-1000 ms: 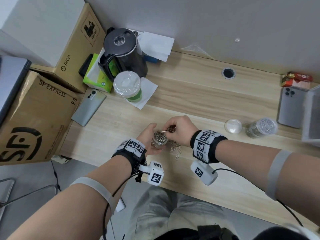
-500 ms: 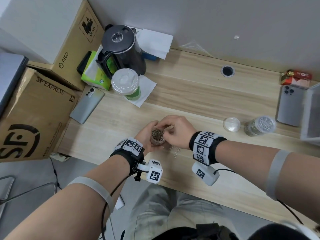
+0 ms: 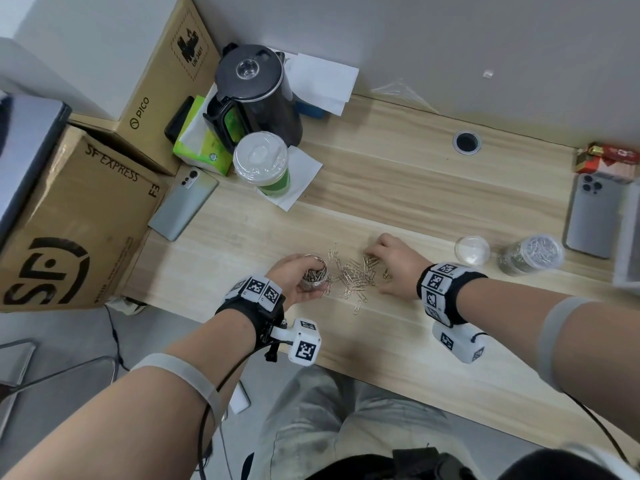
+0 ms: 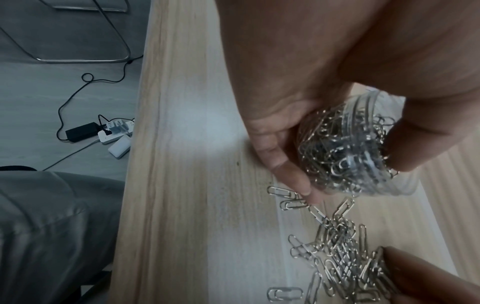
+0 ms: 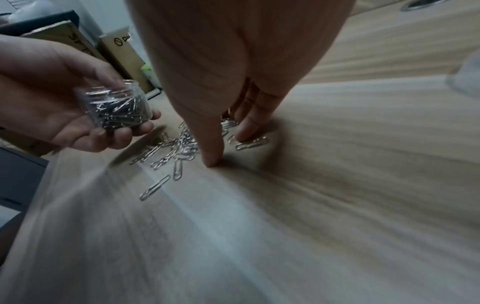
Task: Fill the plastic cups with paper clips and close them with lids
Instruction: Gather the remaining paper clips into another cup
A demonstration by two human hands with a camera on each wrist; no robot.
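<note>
Head view: left hand (image 3: 291, 277) clasps cup (image 3: 314, 272); right hand (image 3: 394, 268) fingers straight, pressing loose clips (image 3: 353, 275).

Two bare hands at work over the bench

Left hand (image 3: 294, 277) curls its grip, raised; right hand (image 3: 393, 268) reaches palm-down, fingertips (image 5: 211, 162) pressed to the bench (image 3: 398, 348).

We see soft, even indoor light over the wooden desk (image 3: 398, 188) in the head view, its edges bowed by the wide lens. The wrist views are dimmer and bluish; the desk near the right-wrist camera smears with blur, and shadows pool under the right hand (image 5: 233, 82).
</note>
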